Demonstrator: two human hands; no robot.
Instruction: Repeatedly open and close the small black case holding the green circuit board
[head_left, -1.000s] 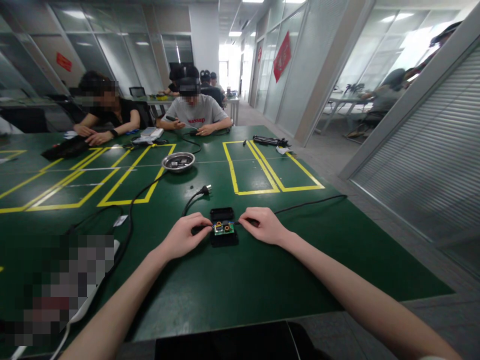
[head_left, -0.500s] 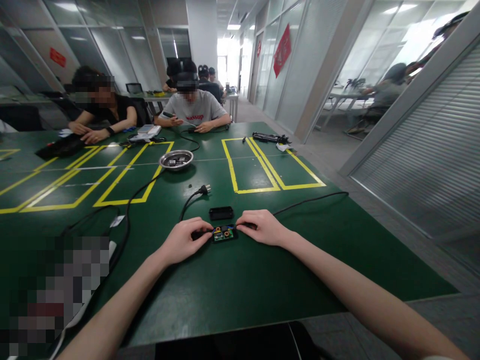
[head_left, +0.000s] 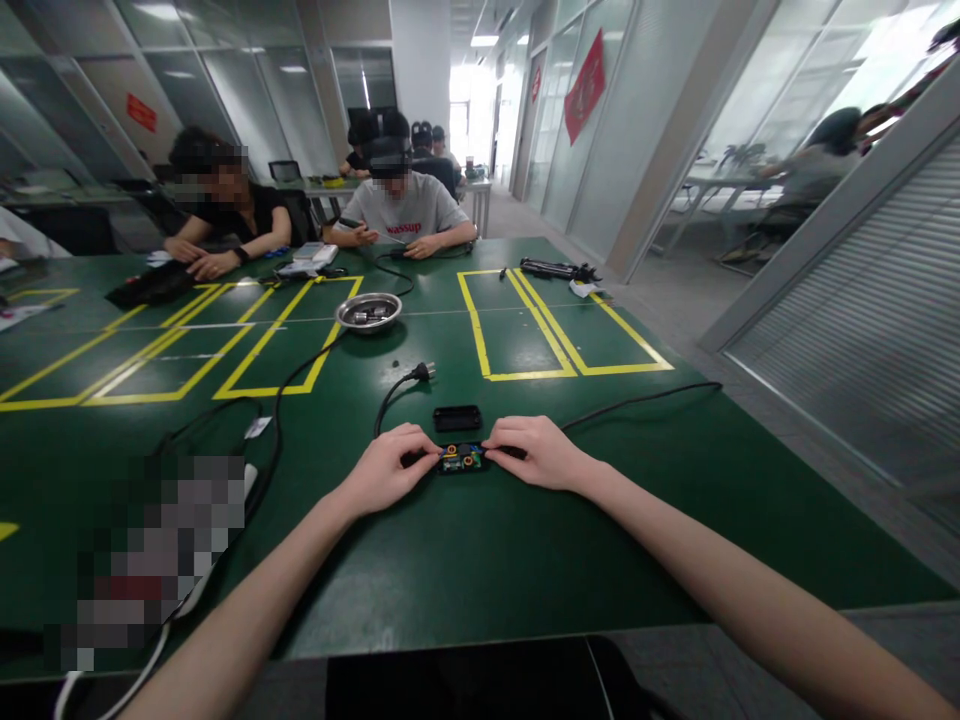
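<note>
A small black power adapter case [head_left: 442, 467] lies on the table with its green circuit board [head_left: 463, 460] exposed, showing copper-coloured coils and blue and yellow wires. My left hand [head_left: 391, 468] is closed in a pinch at the case's left end. At the right end, my right hand [head_left: 538, 452] pinches in the same way; whether fingertips press on the case or on the cable ends is hidden. Just behind sits a black case cover [head_left: 457, 418]. A black cord with a plug [head_left: 424, 372] emerges behind my left hand, and another cable [head_left: 637, 403] runs off from behind my right.
A metal bowl [head_left: 369, 312] with small metal parts stands farther back. Yellow tape rectangles [head_left: 529, 376] mark the green table [head_left: 450, 560]. A blurred-out power strip [head_left: 172, 540] lies at left. Two people [head_left: 405, 210] work across the table. A black folded tripod-like object [head_left: 559, 270] lies far right.
The whole view has shifted slightly, so the scene sits farther right. Both hands stay at the ends of the adapter case, with little visible change in their grip.
</note>
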